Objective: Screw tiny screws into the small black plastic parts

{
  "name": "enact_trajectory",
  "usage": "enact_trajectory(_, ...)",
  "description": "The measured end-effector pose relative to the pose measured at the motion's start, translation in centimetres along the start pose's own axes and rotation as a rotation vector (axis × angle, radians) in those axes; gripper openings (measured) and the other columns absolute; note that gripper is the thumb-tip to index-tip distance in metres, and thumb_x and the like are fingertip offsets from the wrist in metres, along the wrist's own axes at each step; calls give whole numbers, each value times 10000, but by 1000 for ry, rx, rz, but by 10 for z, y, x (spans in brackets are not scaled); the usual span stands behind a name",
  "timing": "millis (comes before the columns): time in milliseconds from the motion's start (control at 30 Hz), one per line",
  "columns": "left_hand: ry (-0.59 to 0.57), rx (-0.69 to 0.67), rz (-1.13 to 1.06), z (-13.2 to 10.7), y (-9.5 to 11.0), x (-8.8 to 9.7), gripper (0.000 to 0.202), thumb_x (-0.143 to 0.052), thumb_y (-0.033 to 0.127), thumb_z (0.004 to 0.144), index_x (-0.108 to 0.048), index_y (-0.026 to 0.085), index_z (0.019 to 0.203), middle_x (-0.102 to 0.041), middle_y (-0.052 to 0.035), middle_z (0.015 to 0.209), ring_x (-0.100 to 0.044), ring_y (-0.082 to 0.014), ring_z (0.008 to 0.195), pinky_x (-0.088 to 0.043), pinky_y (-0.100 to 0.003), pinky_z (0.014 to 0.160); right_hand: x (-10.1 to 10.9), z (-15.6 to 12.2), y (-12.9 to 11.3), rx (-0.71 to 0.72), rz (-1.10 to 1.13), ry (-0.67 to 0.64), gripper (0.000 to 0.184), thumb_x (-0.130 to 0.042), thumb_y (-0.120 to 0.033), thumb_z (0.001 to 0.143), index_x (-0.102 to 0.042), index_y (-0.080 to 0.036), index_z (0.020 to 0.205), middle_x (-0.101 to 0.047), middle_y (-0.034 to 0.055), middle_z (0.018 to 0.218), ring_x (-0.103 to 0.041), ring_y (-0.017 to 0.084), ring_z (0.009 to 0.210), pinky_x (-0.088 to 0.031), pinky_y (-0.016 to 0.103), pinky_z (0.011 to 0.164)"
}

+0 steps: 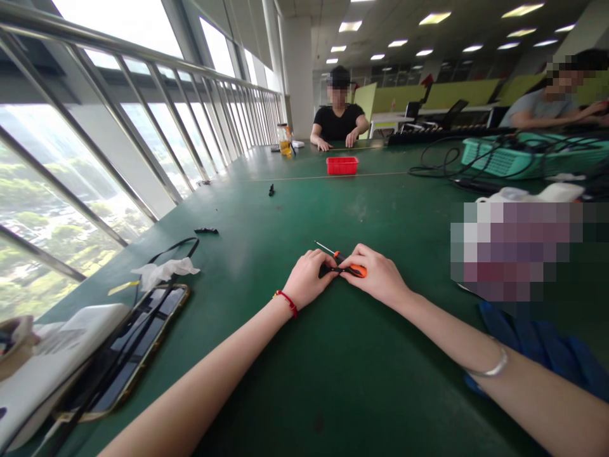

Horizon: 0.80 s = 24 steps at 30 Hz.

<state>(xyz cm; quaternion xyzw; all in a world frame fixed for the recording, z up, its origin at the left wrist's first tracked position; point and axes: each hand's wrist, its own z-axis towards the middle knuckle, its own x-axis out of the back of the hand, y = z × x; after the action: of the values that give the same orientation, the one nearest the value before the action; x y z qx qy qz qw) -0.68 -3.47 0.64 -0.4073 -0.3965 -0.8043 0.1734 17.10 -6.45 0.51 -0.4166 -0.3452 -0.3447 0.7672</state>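
My left hand [308,278] and my right hand [378,276] meet at the middle of the green table [304,203]. Between them lies a small screwdriver [343,264] with an orange-and-black handle, its thin metal shaft pointing up and to the left. My right hand curls over the orange handle end. The fingers of my left hand pinch a small black part against the handle; what that part is cannot be made out. A red string is tied on my left wrist and a silver bangle rings my right wrist.
A phone [126,355], a white tissue [164,271] and a black cord [174,249] lie at the left. A red bin [342,165] sits farther back. Blue cloth [537,349] lies at right, a teal basket [523,158] with cables behind. Two people sit at the far end.
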Motion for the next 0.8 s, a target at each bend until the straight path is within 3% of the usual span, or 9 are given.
enact_trajectory(133, 21, -17, 75, -2, 5, 2, 44, -602, 197, 758, -576, 178, 787, -620, -38, 863, -550, -195, 849, -461, -342, 774, 1, -1, 0, 27, -80, 20, 131, -613, -314, 774, -680, -252, 867, -553, 13, 846, -553, 134, 750, -413, 238, 610)
enact_trajectory(233, 60, -26, 94, -4, 7, 3, 50, -617, 190, 741, -580, 179, 774, -622, -30, 842, -554, -189, 829, -463, -330, 758, 4, -1, 1, 130, -119, 21, 138, -565, -285, 818, -674, -221, 873, -544, 26, 855, -539, 130, 746, -420, 241, 637)
enact_trajectory(433, 85, -9, -40, -5, 6, 6, 79, -658, 239, 731, -637, 190, 790, -670, -6, 827, -594, -169, 815, -476, -315, 777, 13, 0, 4, 295, -174, 25, 162, -522, -262, 853, -667, -208, 901, -511, 30, 850, -521, 121, 739, -405, 233, 642)
enact_trajectory(800, 75, -35, -234, -5, 0, 4, 109, -650, 264, 752, -724, 188, 778, -711, -27, 834, -660, -148, 758, -521, -270, 771, 16, -1, 7, 322, -175, -1, 146, -542, -266, 842, -672, -226, 895, -521, 23, 854, -520, 111, 706, -395, 227, 605)
